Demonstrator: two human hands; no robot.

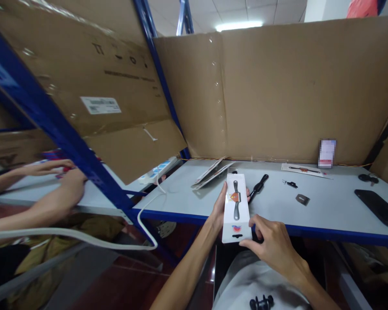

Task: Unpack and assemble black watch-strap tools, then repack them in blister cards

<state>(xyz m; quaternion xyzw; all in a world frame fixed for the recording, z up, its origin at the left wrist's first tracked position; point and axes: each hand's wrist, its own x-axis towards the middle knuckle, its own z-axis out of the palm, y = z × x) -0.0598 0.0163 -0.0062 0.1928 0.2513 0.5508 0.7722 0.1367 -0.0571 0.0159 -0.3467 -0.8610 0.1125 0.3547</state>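
A white retail package [242,206], printed with a spokeshave picture and cut with a hang slot, is held over the table's front edge, its slot end towards me. My left hand [219,206] is closed around its left side, fingertips showing at the right edge. At the lower right corner, my right hand [271,241] has thumb and forefinger closed on the package's edge. Just beyond the package lies a black spokeshave body [259,187], partly hidden by it. Farther right are a loose metal blade [302,199] and a small black cap with screws [291,184].
Flat packages [210,175] lean at back left. Another printed card [302,169] lies before a propped phone [326,153]. A black case-like object [377,206] lies right. Cardboard walls [278,94] enclose the table. Left of a blue post, another person's arms [63,193] work; a white cable [116,245] hangs.
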